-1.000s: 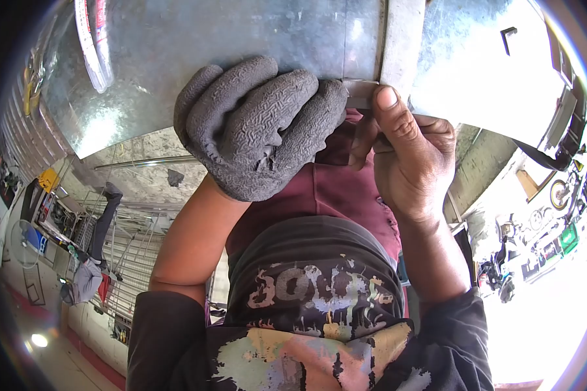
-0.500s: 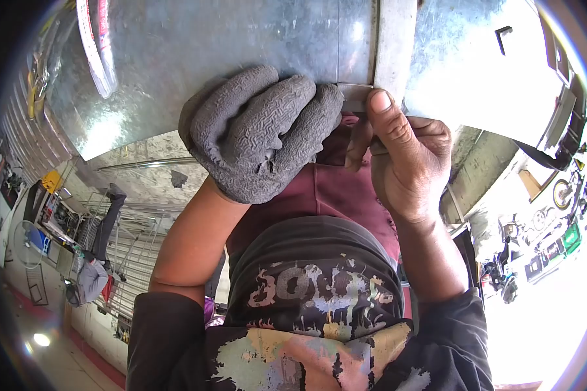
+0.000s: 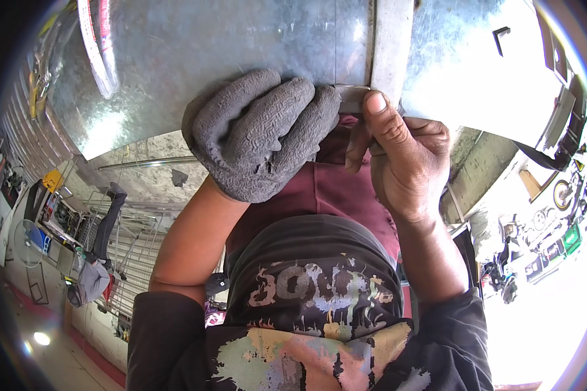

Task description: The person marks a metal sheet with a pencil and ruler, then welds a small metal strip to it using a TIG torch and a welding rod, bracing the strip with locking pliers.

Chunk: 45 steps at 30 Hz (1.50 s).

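Note:
My left hand [image 3: 257,137] wears a grey crinkle-textured glove and is closed, its fingers curled at the near edge of a shiny sheet of metal [image 3: 221,39]. Whatever lies inside the curled fingers is hidden. My bare right hand [image 3: 407,150] pinches a short flat metal strip [image 3: 351,94], thumb on top and fingers bent underneath. This strip spans the gap between the gloved index finger and my right thumb, by the near end of a pale flat metal bar [image 3: 392,45]. The bar runs away from me across the sheet.
A clear hose [image 3: 92,52] with red print lies on the sheet's left part. A small black angled piece [image 3: 500,39] rests at the right. Wire racking [image 3: 133,241], a fan [image 3: 28,242] and a wheel [image 3: 562,193] appear around the lower surroundings.
Both hands keep their grip and have shifted only slightly. My right thumb sits a little further left and a bit more of the metal strip shows.

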Motion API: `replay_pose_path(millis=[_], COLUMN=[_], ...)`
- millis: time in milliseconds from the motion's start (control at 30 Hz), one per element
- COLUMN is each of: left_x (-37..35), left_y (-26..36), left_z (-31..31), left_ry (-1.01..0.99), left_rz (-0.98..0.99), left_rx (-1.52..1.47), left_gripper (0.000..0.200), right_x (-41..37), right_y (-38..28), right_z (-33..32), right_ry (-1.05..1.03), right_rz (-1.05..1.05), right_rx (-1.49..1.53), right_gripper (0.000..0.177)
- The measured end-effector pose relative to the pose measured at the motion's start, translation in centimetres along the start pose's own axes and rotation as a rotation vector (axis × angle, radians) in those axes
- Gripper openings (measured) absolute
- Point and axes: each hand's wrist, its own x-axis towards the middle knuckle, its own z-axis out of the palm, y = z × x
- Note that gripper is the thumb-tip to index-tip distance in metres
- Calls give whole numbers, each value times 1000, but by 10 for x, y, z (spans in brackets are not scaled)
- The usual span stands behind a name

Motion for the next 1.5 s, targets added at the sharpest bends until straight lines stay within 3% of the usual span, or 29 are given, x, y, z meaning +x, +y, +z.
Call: replay_pose_path(millis=[400, 567, 1033, 1133, 1500], left_x=[1, 0, 0, 2, 6], left_y=[1, 3, 0, 2, 1], left_z=[-1, 0, 0, -3, -4], left_ry=[-25, -19, -19, -65, -80], left_rz=[-41, -42, -52, -77, -115], left_rx=[-62, -43, -89, -87, -59], left_gripper=[31, 32, 33, 34, 32], right_x=[-1, -1, -1, -2, 0], right_y=[1, -8, -7, -6, 0], right_z=[0, 6, 5, 4, 16], right_ry=[-1, 55, 64, 29, 55], right_rz=[-2, 74, 94, 46, 19], right_rx=[10, 37, 43, -17, 128], right_gripper=[26, 41, 39, 27, 30])
